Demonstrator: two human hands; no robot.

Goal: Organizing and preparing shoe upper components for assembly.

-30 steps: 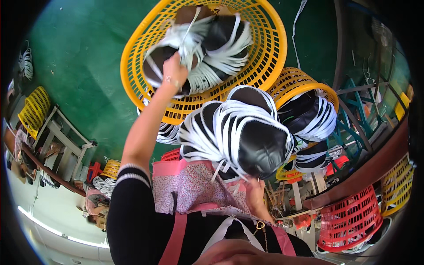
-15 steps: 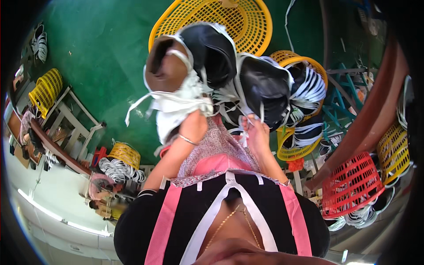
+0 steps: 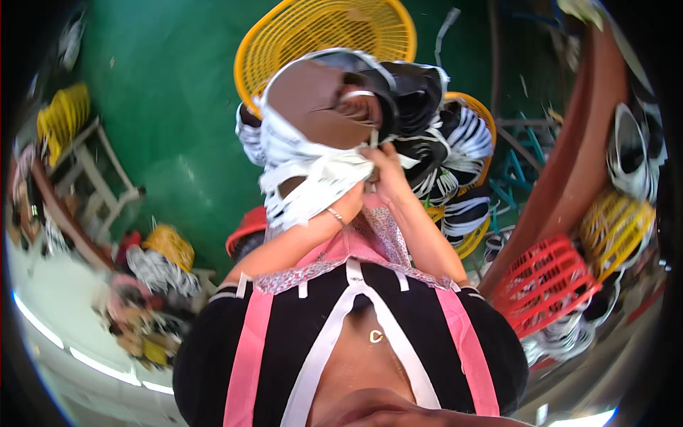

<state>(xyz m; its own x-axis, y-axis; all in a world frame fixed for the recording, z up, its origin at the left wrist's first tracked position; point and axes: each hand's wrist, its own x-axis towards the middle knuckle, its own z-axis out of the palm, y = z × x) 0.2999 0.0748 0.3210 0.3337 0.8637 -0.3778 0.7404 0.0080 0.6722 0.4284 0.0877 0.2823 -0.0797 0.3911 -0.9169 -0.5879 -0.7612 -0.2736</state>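
Observation:
In front of my body is a bundle of white-edged pieces that look like shoe uppers [image 3: 302, 107], with brown inner faces and white strips trailing down. My left hand [image 3: 347, 205] is closed around the white strips at its near side. Close beside it my right hand [image 3: 388, 174] is closed in a pinch at the bundle's lower right edge, by a thin white strip. What lies between its fingertips is hidden. Black white-edged uppers [image 3: 420, 92] lie just behind and to the right, partly covered by the bundle.
Beyond the bundle a yellow basket [image 3: 398, 32] stands on the green floor [image 3: 163, 92]. To the right, another yellow basket [image 3: 486, 117] holds striped stacks of uppers. A brown table edge [image 3: 569, 142] curves along the right, near a red basket [image 3: 544, 285]. Another person is at work far left.
My right hand has moved left and away from my body, up against the left. The brown-faced bundle has swung rightward over the black uppers. The whole view has shifted slightly.

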